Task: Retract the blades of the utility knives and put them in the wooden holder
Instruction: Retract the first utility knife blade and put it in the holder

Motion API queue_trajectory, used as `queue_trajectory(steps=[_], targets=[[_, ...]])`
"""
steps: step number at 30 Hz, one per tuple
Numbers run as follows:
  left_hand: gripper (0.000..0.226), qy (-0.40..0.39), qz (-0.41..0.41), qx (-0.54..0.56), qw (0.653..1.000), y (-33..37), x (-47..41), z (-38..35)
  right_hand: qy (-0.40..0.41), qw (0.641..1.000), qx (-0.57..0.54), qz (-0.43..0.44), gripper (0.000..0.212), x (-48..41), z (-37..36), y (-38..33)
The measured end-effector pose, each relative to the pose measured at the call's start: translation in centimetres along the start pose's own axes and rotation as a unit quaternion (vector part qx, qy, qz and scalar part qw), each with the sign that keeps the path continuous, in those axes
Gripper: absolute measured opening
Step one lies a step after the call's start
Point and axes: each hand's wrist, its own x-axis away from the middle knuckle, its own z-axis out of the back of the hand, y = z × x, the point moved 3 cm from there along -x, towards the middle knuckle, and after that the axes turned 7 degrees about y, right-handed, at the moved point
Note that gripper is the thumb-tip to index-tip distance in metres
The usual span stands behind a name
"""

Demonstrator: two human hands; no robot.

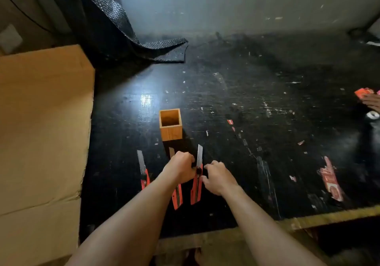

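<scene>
Three red utility knives lie side by side on the black table, blades out and pointing away from me. The left knife [144, 173] lies alone. My left hand [181, 170] covers the middle knife [177, 197] and its fingers touch the slider of the right knife [197, 183]. My right hand [218, 178] rests on the right side of that knife, fingertips against its handle. Whether either hand grips it firmly is unclear. Just beyond the knives stands the square wooden holder [170, 125], upright and empty.
A large cardboard box [43, 134] fills the left side. Black bubble wrap [127, 31] drapes onto the table at the back. Red paper scraps [331, 179] lie on the right. Another person's hand [372, 101] shows at the far right edge. The table's wooden front edge [308, 220] runs near me.
</scene>
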Motion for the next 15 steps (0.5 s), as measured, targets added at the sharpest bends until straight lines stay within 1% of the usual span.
queue_trajectory(steps=[1,4,8,10,12,15], targets=[[0.013,-0.01,0.014,0.005,1.0,-0.2,-0.2,-0.8,0.009,1.0,0.0,0.003,0.04,0.1,-0.3,0.2],[0.012,-0.006,0.06,0.022,0.998,-0.5,-0.2,-2.0,0.04,0.999,-0.029,-0.001,0.035,0.7,-1.1,0.3],[0.012,0.016,0.092,0.058,0.994,0.1,-0.4,-2.9,0.049,0.993,-0.107,-0.023,0.023,0.8,-2.0,0.3],[0.012,0.037,0.119,0.097,0.987,-0.1,-0.4,-3.4,0.06,0.985,-0.154,-0.044,0.02,0.6,-2.4,0.6],[0.014,0.066,0.145,0.151,0.976,-0.3,-0.2,-3.9,0.074,0.968,-0.227,-0.075,0.021,0.6,-2.4,0.7],[0.024,0.105,0.17,0.215,0.956,-0.2,0.3,-4.4,0.081,0.93,-0.337,-0.121,0.023,0.6,-2.2,1.2]])
